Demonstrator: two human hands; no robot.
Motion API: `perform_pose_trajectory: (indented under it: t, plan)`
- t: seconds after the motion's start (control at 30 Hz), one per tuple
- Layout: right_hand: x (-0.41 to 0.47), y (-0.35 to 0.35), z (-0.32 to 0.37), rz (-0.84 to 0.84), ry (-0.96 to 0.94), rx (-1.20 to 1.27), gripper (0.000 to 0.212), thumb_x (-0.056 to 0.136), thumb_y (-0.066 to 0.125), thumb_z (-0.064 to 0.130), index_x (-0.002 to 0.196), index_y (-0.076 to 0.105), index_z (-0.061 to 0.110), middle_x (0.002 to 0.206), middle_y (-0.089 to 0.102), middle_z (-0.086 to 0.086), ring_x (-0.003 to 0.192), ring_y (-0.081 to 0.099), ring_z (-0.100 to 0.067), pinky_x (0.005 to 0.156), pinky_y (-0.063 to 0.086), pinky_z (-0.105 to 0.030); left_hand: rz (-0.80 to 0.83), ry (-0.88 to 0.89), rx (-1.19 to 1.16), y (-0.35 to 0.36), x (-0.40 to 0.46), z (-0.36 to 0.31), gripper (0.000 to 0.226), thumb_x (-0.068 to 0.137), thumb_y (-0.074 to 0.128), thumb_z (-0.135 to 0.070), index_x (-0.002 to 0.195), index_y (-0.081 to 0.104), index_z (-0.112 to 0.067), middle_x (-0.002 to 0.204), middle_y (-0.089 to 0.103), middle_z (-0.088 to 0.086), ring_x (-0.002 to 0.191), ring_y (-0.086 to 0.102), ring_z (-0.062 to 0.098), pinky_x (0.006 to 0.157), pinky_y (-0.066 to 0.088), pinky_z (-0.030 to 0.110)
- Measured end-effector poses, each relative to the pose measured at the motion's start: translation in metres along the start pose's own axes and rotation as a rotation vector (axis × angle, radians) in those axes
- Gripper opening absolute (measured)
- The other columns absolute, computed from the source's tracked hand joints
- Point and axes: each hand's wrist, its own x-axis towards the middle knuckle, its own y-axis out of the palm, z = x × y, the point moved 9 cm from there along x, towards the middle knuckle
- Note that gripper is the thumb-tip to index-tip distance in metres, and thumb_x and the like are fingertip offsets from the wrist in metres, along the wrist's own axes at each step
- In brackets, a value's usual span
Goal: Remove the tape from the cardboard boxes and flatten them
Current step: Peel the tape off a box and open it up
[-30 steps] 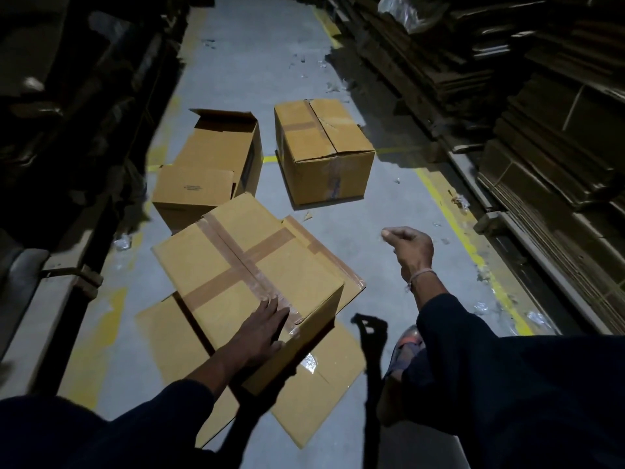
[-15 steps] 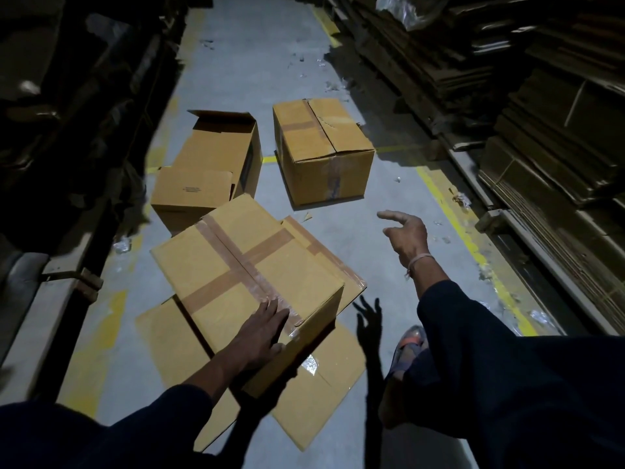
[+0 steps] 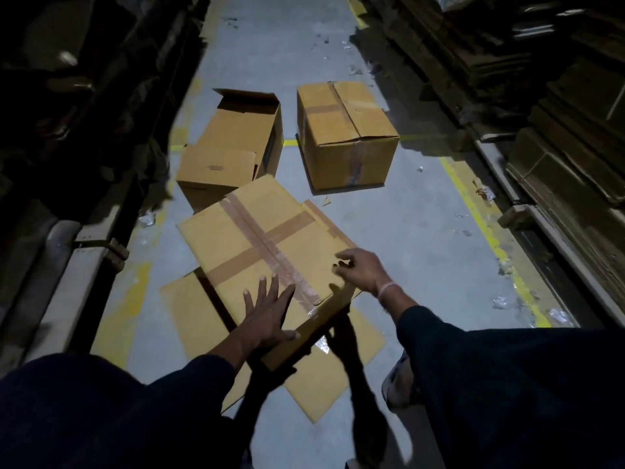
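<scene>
A closed cardboard box (image 3: 243, 238) lies tilted in front of me on flattened cardboard (image 3: 189, 313). Brown tape (image 3: 267, 245) crosses its top face. My left hand (image 3: 267, 313) presses flat on the near part of the top, fingers spread, thumb at the near edge. My right hand (image 3: 362, 272) hovers at the box's right near corner with loosely bent fingers that hold nothing. Further back stand a taped box (image 3: 345, 137) and an open box (image 3: 236, 143) lying on its side.
The grey concrete floor (image 3: 422, 231) has yellow lines and scraps of torn tape. Stacks of flattened cardboard (image 3: 558, 113) line the right side. Dark racks (image 3: 84, 130) line the left. My knee and foot (image 3: 399, 384) are at the lower right.
My right hand came down from mid-air on the right to the box's right near corner. My left hand spread its fingers flatter on the top.
</scene>
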Motion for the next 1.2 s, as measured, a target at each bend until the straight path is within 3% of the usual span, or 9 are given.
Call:
perform_pose_trajectory:
  t: [0.1, 0.17, 0.27, 0.43, 0.6, 0.77, 0.9, 1.0, 1.2]
  plan:
    - [-0.004, 0.067, 0.014, 0.170, -0.158, -0.423, 0.075, 0.093, 0.070, 0.051, 0.156, 0.043, 0.021, 0.166, 0.031, -0.012, 0.156, 0.020, -0.036, 0.125, 0.018, -0.049, 0.010, -0.014, 0.004, 0.002, -0.005, 0.002, 0.124, 0.083, 0.074, -0.065, 0.163, -0.015, -0.033, 0.163, -0.041, 0.007, 0.148, -0.039, 0.038, 0.113, -0.016, 0.073]
    - [-0.009, 0.091, 0.013, 0.169, -0.150, -0.568, 0.090, 0.089, 0.067, 0.063, 0.162, 0.029, 0.027, 0.172, 0.009, -0.010, 0.158, -0.001, -0.041, 0.124, 0.007, -0.061, 0.007, -0.036, 0.002, 0.003, -0.006, 0.005, 0.124, 0.083, 0.072, -0.067, 0.163, -0.016, -0.033, 0.163, -0.042, 0.007, 0.148, -0.040, 0.038, 0.113, -0.015, 0.075]
    - [-0.012, 0.103, 0.005, 0.114, -0.094, -0.597, 0.104, 0.084, 0.062, 0.075, 0.165, 0.016, 0.029, 0.173, -0.009, -0.009, 0.155, -0.012, -0.048, 0.122, 0.003, -0.068, 0.001, -0.066, 0.019, 0.004, -0.009, 0.009, 0.123, 0.084, 0.067, -0.072, 0.163, -0.018, -0.031, 0.162, -0.043, 0.008, 0.148, -0.040, 0.038, 0.113, -0.013, 0.077]
    - [-0.009, 0.092, -0.005, 0.040, -0.038, -0.621, 0.120, 0.068, 0.055, 0.094, 0.161, 0.019, 0.028, 0.171, -0.006, -0.016, 0.154, -0.010, -0.052, 0.118, 0.008, -0.073, -0.013, -0.085, 0.100, 0.006, -0.012, 0.013, 0.114, 0.088, 0.051, -0.078, 0.162, -0.021, -0.028, 0.163, -0.042, 0.011, 0.148, -0.038, 0.043, 0.113, -0.009, 0.080]
    - [-0.011, 0.084, -0.013, 0.044, -0.064, -0.467, 0.129, 0.062, 0.043, 0.103, 0.165, 0.015, 0.030, 0.173, -0.012, -0.008, 0.156, -0.019, -0.038, 0.124, 0.002, -0.066, -0.079, -0.043, 0.158, 0.004, -0.020, 0.012, 0.101, 0.094, 0.028, -0.080, 0.158, -0.029, -0.028, 0.162, -0.042, 0.010, 0.148, -0.036, 0.047, 0.113, -0.005, 0.080]
    - [-0.013, 0.068, -0.024, 0.062, -0.059, -0.522, 0.149, 0.040, 0.018, 0.115, 0.165, 0.008, 0.035, 0.172, -0.015, -0.007, 0.157, -0.017, -0.038, 0.123, -0.002, -0.067, -0.067, -0.066, 0.135, -0.006, -0.027, 0.017, 0.092, 0.102, 0.036, -0.065, 0.160, -0.025, -0.028, 0.164, -0.040, 0.009, 0.150, -0.030, 0.048, 0.116, 0.005, 0.080]
    - [-0.009, 0.073, -0.016, 0.081, -0.027, -0.614, 0.138, 0.052, 0.044, 0.106, 0.164, 0.006, 0.036, 0.171, -0.012, -0.016, 0.154, -0.017, -0.048, 0.119, -0.004, -0.073, -0.117, -0.131, 0.104, -0.016, -0.039, 0.035, 0.091, 0.106, 0.049, -0.044, 0.161, -0.022, -0.030, 0.167, -0.034, 0.011, 0.153, -0.019, 0.050, 0.117, 0.017, 0.076]
    - [-0.007, 0.085, -0.002, 0.100, 0.002, -0.585, 0.140, 0.058, 0.065, 0.095, 0.165, 0.002, 0.030, 0.169, -0.010, -0.024, 0.154, -0.006, -0.052, 0.121, 0.001, -0.071, -0.143, -0.213, 0.092, -0.010, -0.051, 0.051, 0.095, 0.106, 0.053, -0.041, 0.161, -0.023, -0.026, 0.166, -0.035, 0.014, 0.153, -0.016, 0.054, 0.116, 0.022, 0.075]
    - [-0.007, 0.106, 0.006, 0.115, 0.057, -0.684, 0.157, 0.049, 0.067, 0.096, 0.163, -0.012, 0.022, 0.164, -0.013, -0.034, 0.150, 0.007, -0.060, 0.121, 0.012, -0.066, -0.199, -0.342, -0.026, -0.003, -0.068, 0.058, 0.098, 0.105, 0.054, -0.034, 0.161, -0.025, -0.017, 0.163, -0.036, 0.023, 0.151, -0.011, 0.060, 0.118, 0.027, 0.069]
